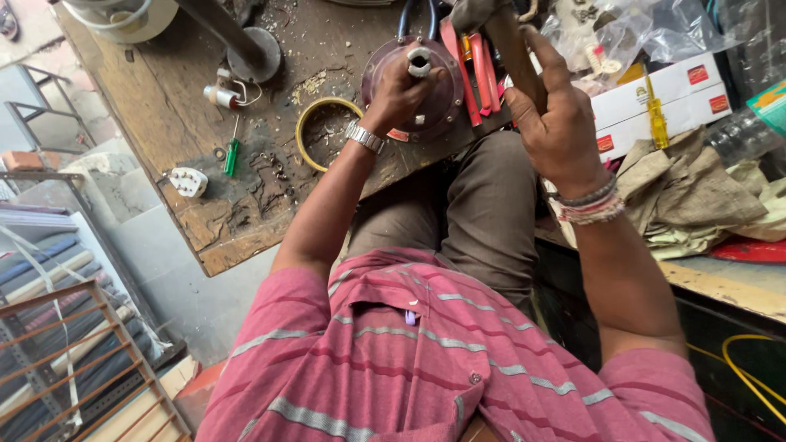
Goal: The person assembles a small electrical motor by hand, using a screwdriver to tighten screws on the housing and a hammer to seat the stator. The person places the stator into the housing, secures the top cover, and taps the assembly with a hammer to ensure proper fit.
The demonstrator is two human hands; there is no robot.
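Head view shows me the wooden tabletop [164, 131], scuffed and strewn with filings, and on its near edge a round maroon motor housing [413, 86] with a short grey shaft poking up. My left hand [393, 94] has its grip clenched on that housing, near the shaft. My right hand [557, 115] is closed around a wooden hammer handle [512, 49], raised just beside it. A glancing blow could, I judge, catch my left fingers or knock the housing off the edge. A yellow ring [315, 110] and a small green screwdriver [232, 157] lie nearby.
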